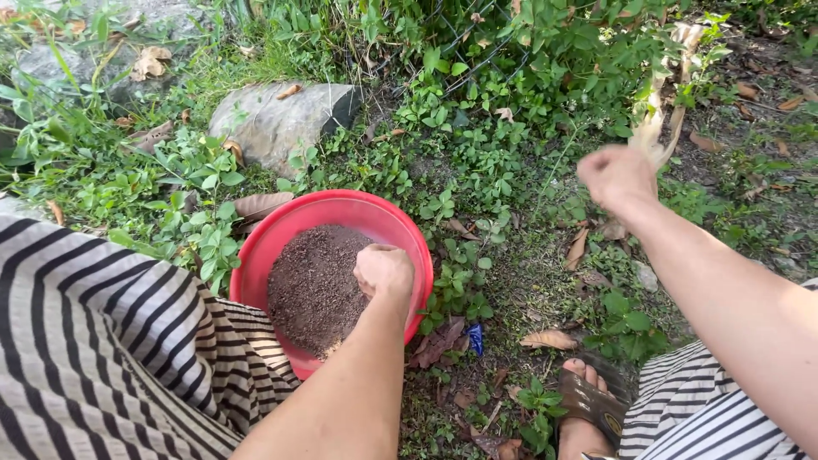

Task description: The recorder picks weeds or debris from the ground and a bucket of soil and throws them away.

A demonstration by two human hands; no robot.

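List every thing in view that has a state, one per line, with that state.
red bowl: on the ground, tilted, partly filled with brown granular soil.
soil: loose, heaped inside the bowl.
left hand: closed, fist down in the bowl.
right hand: raised, closed, blurred over the plants.
grey stone: lying in the weeds.
sandalled foot: planted on the ground.

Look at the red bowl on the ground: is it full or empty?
Partly full: the red bowl holds a heap of brown granules, its inner wall bare above them. The left hand rests in it.
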